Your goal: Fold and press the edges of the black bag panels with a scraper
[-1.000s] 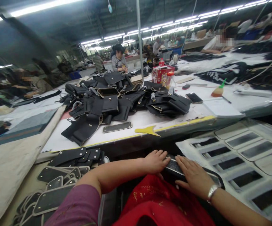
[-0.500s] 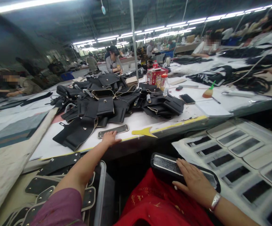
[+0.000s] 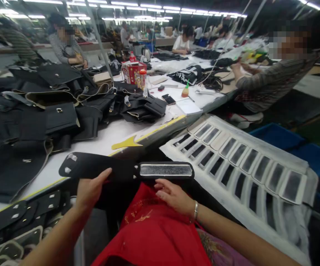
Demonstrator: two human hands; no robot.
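A long black strap-like piece (image 3: pixel 121 168) lies across in front of me, above the red apron. Its right part bears a grey panel (image 3: pixel 165 170) with a pale border; small whitish bits show at the left end and near the middle. Whether it is one piece or two laid end to end, I cannot tell. My left hand (image 3: pixel 89 190) grips the lower edge of the left part, thumb on top, other fingers hidden. Just below the grey panel is my right hand (image 3: pixel 175 195), fingers loosely bent and apart, not closed on the piece.
Black leather bag parts (image 3: pixel 54 114) are heaped on the white table, with a yellow forked piece (image 3: pixel 126 142) at its edge. Pale sheets with dark panels (image 3: pixel 231 159) spread at right. Studded straps (image 3: pixel 18 225) fill the lower left. A co-worker (image 3: pixel 273 77) sits at right.
My left hand has lifted a studded strip off the table edge and drawn it towards me. My right hand has slid off the grey panel to below it. The view has turned right.
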